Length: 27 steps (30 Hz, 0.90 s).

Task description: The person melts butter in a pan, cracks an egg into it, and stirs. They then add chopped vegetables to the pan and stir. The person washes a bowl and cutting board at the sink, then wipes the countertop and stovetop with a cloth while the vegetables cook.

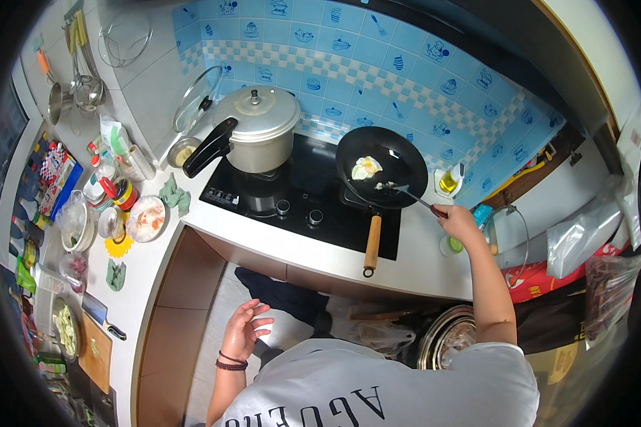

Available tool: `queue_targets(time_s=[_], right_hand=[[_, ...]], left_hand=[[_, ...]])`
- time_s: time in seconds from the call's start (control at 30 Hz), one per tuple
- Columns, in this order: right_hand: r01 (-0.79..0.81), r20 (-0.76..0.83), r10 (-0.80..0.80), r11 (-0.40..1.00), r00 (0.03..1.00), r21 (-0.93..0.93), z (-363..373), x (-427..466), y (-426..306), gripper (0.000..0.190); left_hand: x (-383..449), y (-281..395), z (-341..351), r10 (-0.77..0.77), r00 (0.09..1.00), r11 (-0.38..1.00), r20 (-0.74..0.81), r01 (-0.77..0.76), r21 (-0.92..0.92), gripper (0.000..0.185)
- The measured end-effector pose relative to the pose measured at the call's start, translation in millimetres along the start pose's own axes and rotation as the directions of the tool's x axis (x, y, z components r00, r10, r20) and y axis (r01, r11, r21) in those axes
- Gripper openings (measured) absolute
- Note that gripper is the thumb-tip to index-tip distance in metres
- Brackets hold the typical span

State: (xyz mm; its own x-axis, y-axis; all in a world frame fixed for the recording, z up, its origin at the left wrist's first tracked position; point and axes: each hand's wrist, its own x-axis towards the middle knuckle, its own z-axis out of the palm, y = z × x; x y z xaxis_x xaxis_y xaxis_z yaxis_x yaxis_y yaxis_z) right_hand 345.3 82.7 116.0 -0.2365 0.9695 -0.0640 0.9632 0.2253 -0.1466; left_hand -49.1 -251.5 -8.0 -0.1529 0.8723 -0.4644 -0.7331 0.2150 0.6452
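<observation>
My right hand (459, 223) grips the dark handle of a metal spatula (417, 199), whose blade rests inside a black wok (409, 165) on the right side of the cooktop. A fried egg (366, 168) lies in the wok, left of the blade, and small egg bits (384, 186) sit by the blade's tip. The wok's wooden handle (372, 243) points towards me, over the cooktop's front edge. My left hand (245, 328) is raised near my body with its fingers apart, holding nothing.
A pressure cooker (262, 144) stands on the left of the black induction cooktop (294, 229). An oil bottle (450, 181) is right of the wok. Bowls, a sauce jar (123, 194) and green cloths (174, 195) lie left; a cleaver (95, 308) and a cutting board (97, 355) are nearer me.
</observation>
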Motion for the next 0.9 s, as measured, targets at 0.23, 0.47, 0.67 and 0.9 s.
queue_targets(time_s=[0.23, 0.47, 0.67, 0.9], right_hand=[[0.037, -0.051, -0.038, 0.999, 0.998, -0.026, 23, 18, -30, 0.035], [0.007, -0.035, -0.010, 0.996, 0.999, -0.084, 31, 41, -48, 0.037], [-0.013, -0.017, 0.011, 0.988, 1.000, -0.151, 30, 42, -49, 0.035], [-0.015, -0.028, 0.011, 0.990, 1.000, -0.140, 34, 30, -55, 0.035]], left_hand=[[6, 6, 4, -0.019, 1.000, 1.000, 0.012, 0.019, 0.014, 0.035], [3, 9, 3, 0.000, 1.000, 1.000, 0.018, 0.000, 0.004, 0.035], [3, 3, -3, -0.031, 0.999, 0.999, 0.019, 0.031, -0.010, 0.036], [11, 6, 0, -0.031, 0.999, 1.000, 0.035, 0.031, 0.003, 0.035]])
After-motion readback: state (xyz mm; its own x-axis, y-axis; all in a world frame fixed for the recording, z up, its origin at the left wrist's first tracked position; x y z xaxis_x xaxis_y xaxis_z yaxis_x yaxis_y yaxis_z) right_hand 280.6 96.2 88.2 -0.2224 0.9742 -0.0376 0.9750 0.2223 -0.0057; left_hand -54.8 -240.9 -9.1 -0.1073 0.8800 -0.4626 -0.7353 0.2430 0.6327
